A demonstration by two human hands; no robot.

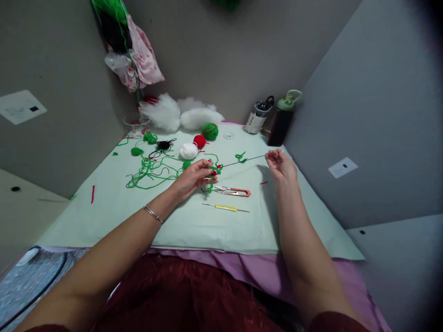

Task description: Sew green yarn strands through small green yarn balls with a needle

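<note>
My left hand (195,179) is closed on a small crocheted piece (215,171) in green and red, partly hidden by the fingers. From this piece a dark thread (247,160) runs taut up to the right. My right hand (282,165) pinches the thread's far end above the table; a thin pale tip beside the fingers looks like a needle, but it is too small to be sure. Beneath the left fingertips lie orange-handled thread snips (238,192), and nearer to me a crochet hook (226,208) with a yellow grip.
Tangled green yarn (148,177) lies left of my left hand. Behind it are white (188,151), red (199,141) and green (210,131) yarn balls, then white stuffing (162,113). A pen cup (255,121) and a dark bottle (281,124) stand at the back right. Grey partitions enclose the table.
</note>
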